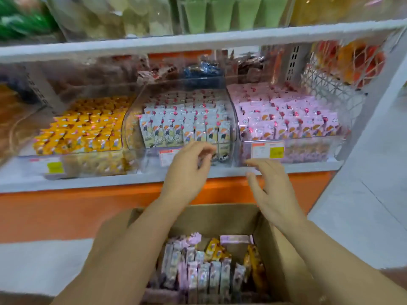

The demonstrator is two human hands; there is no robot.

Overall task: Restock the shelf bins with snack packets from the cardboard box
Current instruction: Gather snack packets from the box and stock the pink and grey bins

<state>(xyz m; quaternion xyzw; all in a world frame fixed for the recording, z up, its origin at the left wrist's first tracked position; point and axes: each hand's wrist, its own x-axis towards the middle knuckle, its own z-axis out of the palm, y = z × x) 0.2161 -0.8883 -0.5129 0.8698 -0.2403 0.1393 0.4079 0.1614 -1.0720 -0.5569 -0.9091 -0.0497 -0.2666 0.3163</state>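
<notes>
An open cardboard box (277,256) sits low in front of me, holding several upright snack packets (204,276) in purple, silver and yellow wrappers. On the shelf stand three clear bins: a yellow-packet bin (83,130), a middle bin of white packets (187,126) and a pink-packet bin (286,119). My left hand (187,175) is raised in front of the middle bin's front wall, fingers loosely bent, holding nothing. My right hand (271,188) hovers beside it below the pink bin, fingers spread and empty.
A white shelf edge (88,183) runs above an orange base panel (66,212). Price tags (267,150) are fixed on the bin fronts. A white wire basket (326,84) with orange items stands at the right. An upper shelf holds more clear bins. White floor lies right.
</notes>
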